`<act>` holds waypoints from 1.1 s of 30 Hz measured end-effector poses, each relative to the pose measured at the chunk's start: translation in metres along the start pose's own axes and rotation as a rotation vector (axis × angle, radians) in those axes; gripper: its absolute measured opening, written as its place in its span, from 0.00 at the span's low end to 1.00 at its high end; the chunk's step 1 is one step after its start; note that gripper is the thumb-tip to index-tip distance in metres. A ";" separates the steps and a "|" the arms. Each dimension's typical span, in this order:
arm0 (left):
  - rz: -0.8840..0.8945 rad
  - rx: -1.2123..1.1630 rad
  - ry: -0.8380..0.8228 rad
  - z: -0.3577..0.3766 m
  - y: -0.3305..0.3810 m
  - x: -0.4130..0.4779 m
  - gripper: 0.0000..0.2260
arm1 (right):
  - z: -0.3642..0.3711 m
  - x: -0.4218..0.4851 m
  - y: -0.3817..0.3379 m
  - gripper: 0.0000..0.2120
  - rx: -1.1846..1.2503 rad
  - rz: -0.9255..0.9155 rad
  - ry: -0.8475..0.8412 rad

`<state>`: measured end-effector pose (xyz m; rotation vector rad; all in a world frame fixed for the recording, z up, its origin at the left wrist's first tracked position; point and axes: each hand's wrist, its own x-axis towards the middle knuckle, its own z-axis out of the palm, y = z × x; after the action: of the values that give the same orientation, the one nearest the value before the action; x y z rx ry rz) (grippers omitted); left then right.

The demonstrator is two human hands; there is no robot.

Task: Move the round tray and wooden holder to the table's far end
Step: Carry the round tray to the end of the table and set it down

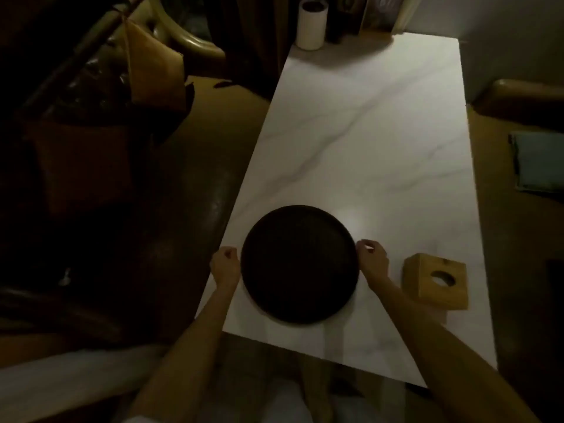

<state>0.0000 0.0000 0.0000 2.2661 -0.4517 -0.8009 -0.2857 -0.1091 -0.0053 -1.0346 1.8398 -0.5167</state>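
Note:
A dark round tray (299, 264) lies near the close end of the white marble table (366, 132). My left hand (225, 264) sits against the tray's left rim and my right hand (373, 259) against its right rim, both with fingers curled at the edge. The room is dim, so whether they grip the rim or only touch it is unclear. A light wooden holder (435, 280), a block with a round hole in its top, stands on the table to the right of my right wrist.
A white cylinder (312, 23) and dark items stand at the table's far end. A dark sofa with brown cushions (152, 68) runs along the left. A blue cloth (540, 161) lies on a seat at the right.

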 end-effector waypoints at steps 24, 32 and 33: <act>-0.140 0.022 -0.377 0.033 0.014 0.089 0.29 | 0.002 0.052 -0.004 0.22 0.133 0.303 -0.293; 0.131 -0.310 -0.202 0.001 0.098 -0.045 0.29 | -0.096 0.022 -0.044 0.33 0.398 -0.284 -0.336; 0.160 -0.323 -0.181 0.001 0.106 -0.070 0.29 | -0.115 0.019 -0.044 0.32 0.406 -0.338 -0.323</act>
<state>-0.0629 -0.0398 0.1026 1.8450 -0.5372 -0.9274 -0.3713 -0.1582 0.0708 -1.0765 1.2171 -0.8317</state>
